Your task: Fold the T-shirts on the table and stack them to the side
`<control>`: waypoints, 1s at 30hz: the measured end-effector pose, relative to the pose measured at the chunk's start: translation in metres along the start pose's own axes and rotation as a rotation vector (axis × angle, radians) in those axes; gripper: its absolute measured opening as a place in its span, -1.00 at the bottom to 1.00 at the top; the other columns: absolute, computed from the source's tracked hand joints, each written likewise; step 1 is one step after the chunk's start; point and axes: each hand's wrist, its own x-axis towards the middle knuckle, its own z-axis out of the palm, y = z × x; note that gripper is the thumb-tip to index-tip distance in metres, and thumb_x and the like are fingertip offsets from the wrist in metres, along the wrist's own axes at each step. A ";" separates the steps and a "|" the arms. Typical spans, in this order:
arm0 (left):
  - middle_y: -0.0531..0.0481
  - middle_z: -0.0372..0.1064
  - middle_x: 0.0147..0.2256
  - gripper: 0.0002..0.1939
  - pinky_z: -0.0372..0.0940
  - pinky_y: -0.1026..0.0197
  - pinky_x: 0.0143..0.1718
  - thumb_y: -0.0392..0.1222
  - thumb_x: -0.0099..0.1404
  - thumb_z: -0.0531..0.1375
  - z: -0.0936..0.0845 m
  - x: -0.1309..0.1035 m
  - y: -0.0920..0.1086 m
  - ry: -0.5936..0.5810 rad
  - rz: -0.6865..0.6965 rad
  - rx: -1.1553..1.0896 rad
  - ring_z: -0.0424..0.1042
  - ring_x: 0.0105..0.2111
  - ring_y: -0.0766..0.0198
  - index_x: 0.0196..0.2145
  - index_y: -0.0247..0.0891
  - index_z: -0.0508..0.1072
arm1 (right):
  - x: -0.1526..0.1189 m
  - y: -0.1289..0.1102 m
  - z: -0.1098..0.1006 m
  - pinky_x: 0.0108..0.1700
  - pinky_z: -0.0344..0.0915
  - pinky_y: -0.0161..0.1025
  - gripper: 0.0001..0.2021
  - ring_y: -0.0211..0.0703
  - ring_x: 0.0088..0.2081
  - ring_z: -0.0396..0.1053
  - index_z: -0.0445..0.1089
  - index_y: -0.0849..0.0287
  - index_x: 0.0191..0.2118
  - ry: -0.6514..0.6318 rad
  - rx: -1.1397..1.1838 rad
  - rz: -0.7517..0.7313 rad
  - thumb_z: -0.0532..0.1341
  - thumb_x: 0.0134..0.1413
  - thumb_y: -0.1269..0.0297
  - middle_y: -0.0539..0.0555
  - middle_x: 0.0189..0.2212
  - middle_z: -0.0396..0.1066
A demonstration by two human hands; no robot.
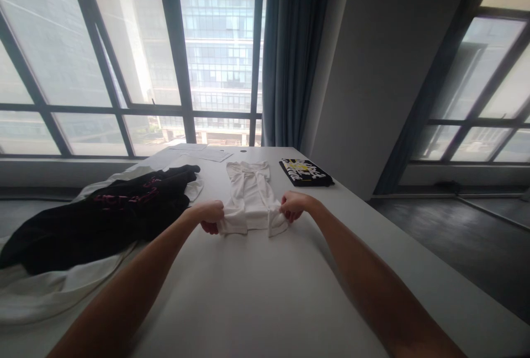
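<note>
A white garment (254,195), its sides turned inward over the middle, lies lengthwise on the white table (248,291). I cannot make out its exact kind. My left hand (210,215) is closed on its near left corner, fingertips curled under the edge. At the near right corner my right hand (293,206) pinches the cloth between thumb and fingers. The near edge hangs together in loose flaps between both hands, and the far end rests flat with some wrinkles.
Left of my arm is a heap of a black garment (124,203) with pink lettering over white cloth (70,286). A folded black garment (305,172) with white and yellow print lies at the right edge. Papers (211,154) lie at the far end, before windows and a curtain (290,59).
</note>
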 end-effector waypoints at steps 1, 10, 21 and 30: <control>-0.20 0.53 -0.46 -0.53 0.47 0.22 -0.52 -0.26 0.32 0.03 0.001 -0.001 0.001 -0.004 -0.017 -0.012 0.57 -0.46 0.11 0.16 -0.46 0.27 | -0.001 0.001 0.001 -0.42 0.42 -0.33 -0.82 -0.26 -0.55 0.44 0.30 0.25 -0.43 -0.082 -0.007 -0.003 0.33 0.03 0.36 0.01 -0.59 0.42; -0.12 0.52 -0.34 -0.24 0.42 0.31 -0.53 -0.31 0.25 0.18 0.008 -0.002 0.013 0.080 -0.016 -0.078 0.46 -0.54 0.31 0.35 -0.27 0.00 | -0.004 -0.002 0.003 -0.33 0.43 -0.34 -0.65 -0.32 -0.47 0.42 0.27 0.20 -0.29 -0.138 0.090 -0.221 0.44 -0.16 0.37 -0.10 -0.50 0.37; -0.13 0.59 -0.38 0.07 0.42 0.22 -0.41 0.09 0.17 0.31 -0.018 -0.033 0.005 -0.251 0.032 -0.105 0.50 -0.50 0.21 0.41 -0.36 -0.15 | -0.018 0.013 -0.021 -0.41 0.41 -0.31 -0.34 -0.17 -0.49 0.49 0.34 0.20 0.01 -0.478 0.025 -0.165 0.41 -0.16 -0.11 -0.02 -0.57 0.44; -0.21 0.10 0.32 -0.23 0.06 0.07 0.28 0.12 0.19 0.29 0.026 0.025 -0.007 0.222 0.545 0.314 0.13 0.30 -0.01 0.28 -0.20 0.26 | 0.022 0.012 0.008 -0.07 0.35 -0.29 -0.46 -0.06 -0.10 0.45 0.48 0.11 0.06 0.096 -0.329 -0.416 0.41 -0.07 0.03 0.15 -0.02 0.45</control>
